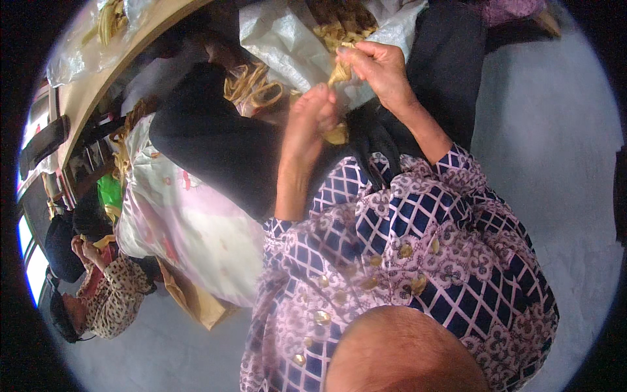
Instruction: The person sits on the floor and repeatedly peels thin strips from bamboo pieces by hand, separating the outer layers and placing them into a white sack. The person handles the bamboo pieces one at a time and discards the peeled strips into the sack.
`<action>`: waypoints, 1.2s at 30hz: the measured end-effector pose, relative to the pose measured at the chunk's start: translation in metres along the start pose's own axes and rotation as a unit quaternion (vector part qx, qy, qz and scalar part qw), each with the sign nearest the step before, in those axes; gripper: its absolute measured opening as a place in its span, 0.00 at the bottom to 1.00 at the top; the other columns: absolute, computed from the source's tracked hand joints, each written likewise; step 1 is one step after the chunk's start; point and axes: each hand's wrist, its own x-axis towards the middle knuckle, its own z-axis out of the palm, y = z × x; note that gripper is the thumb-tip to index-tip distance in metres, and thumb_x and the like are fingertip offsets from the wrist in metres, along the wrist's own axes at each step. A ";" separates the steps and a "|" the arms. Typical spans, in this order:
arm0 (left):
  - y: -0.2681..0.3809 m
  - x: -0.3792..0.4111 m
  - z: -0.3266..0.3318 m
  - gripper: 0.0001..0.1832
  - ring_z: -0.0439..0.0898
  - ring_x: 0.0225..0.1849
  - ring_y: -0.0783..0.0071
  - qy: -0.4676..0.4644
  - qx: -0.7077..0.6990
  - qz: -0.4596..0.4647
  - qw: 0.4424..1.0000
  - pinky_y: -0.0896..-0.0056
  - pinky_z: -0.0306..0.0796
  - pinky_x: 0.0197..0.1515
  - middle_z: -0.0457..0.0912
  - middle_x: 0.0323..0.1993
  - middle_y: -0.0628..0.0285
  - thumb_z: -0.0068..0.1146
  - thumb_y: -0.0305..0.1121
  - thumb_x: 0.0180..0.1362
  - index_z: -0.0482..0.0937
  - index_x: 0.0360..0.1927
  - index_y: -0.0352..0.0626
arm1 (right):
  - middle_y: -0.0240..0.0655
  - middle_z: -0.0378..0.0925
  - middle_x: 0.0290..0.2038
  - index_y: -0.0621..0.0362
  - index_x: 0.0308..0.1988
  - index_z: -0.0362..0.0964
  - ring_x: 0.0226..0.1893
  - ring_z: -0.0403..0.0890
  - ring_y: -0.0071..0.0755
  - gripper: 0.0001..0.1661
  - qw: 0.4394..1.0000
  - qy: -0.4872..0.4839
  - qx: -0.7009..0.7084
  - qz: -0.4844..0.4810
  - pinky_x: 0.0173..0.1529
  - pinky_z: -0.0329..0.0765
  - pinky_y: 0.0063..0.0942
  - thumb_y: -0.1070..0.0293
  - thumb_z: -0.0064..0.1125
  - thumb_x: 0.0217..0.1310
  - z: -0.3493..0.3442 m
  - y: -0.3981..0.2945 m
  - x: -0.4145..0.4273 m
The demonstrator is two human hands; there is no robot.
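A tan strip (340, 74), apparently dried plant fibre, is stretched at a slant between my two hands. My left hand (311, 115) grips its lower part, and a wider tan end (337, 133) hangs out below that fist. Higher and to the right, my right hand (379, 68) pinches the top of the strip between thumb and fingers. The strip looks twisted or folded between the hands. Just beyond them lies an open white woven sack (279, 41) with tan scraps (345, 32) in it. My fingers partly cover the strip.
Looped tan strips (252, 88) lie left of my hands. A bulging white plastic sack (191, 206) stands by my leg, with brown paper or card (191, 296) behind it. A co-worker (115, 289) sits at far left. A table edge (122, 44) carries a clear plastic bag (83, 59).
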 end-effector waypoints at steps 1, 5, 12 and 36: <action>-0.001 -0.002 0.000 0.14 0.50 0.14 0.88 0.004 -0.012 -0.007 1.000 0.84 0.46 0.18 0.52 0.12 0.79 0.45 0.42 0.63 0.71 0.28 0.44 | 0.21 0.65 0.12 0.63 0.20 0.74 0.15 0.62 0.11 0.15 1.000 -0.003 -0.015 0.008 0.18 0.57 0.16 0.63 0.60 0.52 -0.002 -0.002 -0.002; 0.000 -0.003 -0.007 0.15 0.49 0.12 0.88 -0.023 0.001 -0.028 0.999 0.84 0.47 0.17 0.52 0.11 0.79 0.44 0.43 0.63 0.71 0.28 0.44 | 0.21 0.66 0.18 0.62 0.30 0.76 0.17 0.59 0.09 0.13 0.990 -0.123 -0.028 -0.063 0.22 0.58 0.13 0.62 0.55 0.58 -0.017 -0.005 -0.003; 0.003 -0.001 0.001 0.13 0.52 0.12 0.88 -0.021 -0.001 -0.020 1.000 0.84 0.49 0.16 0.55 0.11 0.79 0.45 0.40 0.62 0.70 0.27 0.42 | 0.24 0.70 0.21 0.61 0.33 0.73 0.16 0.63 0.08 0.09 0.946 -0.184 0.211 0.166 0.17 0.55 0.09 0.67 0.58 0.53 0.004 -0.020 -0.019; 0.192 0.065 0.066 0.13 0.67 0.24 0.86 0.150 0.464 0.442 0.753 0.86 0.60 0.26 0.73 0.22 0.71 0.49 0.36 0.57 0.78 0.30 0.37 | 0.27 0.71 0.17 0.60 0.25 0.69 0.15 0.67 0.16 0.11 0.954 0.013 0.081 -0.290 0.18 0.63 0.17 0.67 0.55 0.58 -0.002 -0.127 0.143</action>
